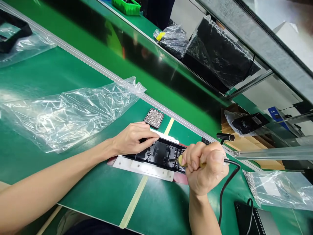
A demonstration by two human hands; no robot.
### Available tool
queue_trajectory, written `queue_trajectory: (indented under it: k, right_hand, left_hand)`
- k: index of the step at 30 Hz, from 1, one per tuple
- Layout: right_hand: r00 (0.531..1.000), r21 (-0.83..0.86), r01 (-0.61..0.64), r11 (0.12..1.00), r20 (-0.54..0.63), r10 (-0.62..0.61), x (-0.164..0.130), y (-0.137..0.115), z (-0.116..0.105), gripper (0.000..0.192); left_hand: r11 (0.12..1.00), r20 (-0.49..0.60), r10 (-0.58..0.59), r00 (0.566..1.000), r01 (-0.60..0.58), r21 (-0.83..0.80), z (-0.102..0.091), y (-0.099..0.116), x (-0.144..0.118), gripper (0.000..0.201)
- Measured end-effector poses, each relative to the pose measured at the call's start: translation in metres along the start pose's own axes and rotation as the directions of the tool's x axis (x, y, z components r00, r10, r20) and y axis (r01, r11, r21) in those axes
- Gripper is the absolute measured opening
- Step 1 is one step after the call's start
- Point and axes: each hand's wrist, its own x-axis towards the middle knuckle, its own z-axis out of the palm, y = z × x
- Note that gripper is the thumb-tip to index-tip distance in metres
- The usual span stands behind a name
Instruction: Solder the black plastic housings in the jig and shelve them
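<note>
Black part [161,153] pinned under flat, fingers-together left hand [132,138] — right hand [204,166] fisted tight round a corded screwdriver [182,160].

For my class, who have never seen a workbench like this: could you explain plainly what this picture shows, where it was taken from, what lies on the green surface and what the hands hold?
There is one picture, taken by a camera worn on a person's head, looking down at their own bare hands. No machine does the handling here.

The left hand rests on a black part seated in a white fixture on the green table. The right hand is closed round a corded tool, probably an electric screwdriver, its tip at the black part.

Behind lies a small tray of screws. To the left lies an empty clear plastic bag, and to the right another bag. More bagged dark items sit across the bench.
</note>
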Motion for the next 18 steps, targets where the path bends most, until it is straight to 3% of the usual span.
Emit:
queue_trajectory:
  k: [18]
  right_hand:
    - [1.0, -0.015, -0.003, 1.0, -0.004, 0.003, 0.0021, -0.0021, 0.0013, 0.042]
  left_hand:
    - [1.0, -0.017, 0.002, 1.0, -0.002, 0.005, 0.001, -0.0002, -0.0007, 0.013]
